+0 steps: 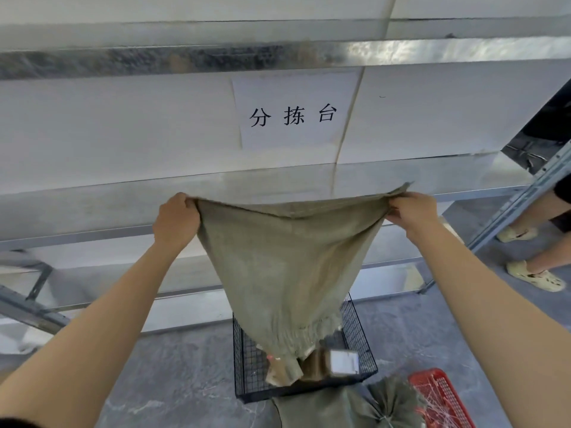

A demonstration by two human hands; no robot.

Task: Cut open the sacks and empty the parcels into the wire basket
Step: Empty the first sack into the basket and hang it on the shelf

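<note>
Beside wire basket [362,335] — tied sack [336,409], red crate [440,396]; held sack [287,257] screens parcels [343,362]

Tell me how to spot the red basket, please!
Look below the white paper sign to the black wire basket on the grey floor. Right of it, beside a tied grey-green sack, sits the red plastic basket: the only red thing there.

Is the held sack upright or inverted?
Inverted: left hand and right hand grip the sack by raised corners; its mouth hangs in the wire basket.

Metal shelving [278,54] spans a white wall [123,125] bearing a paper sign [293,112], over a grey, perhaps marbled, floor [185,381].
</note>
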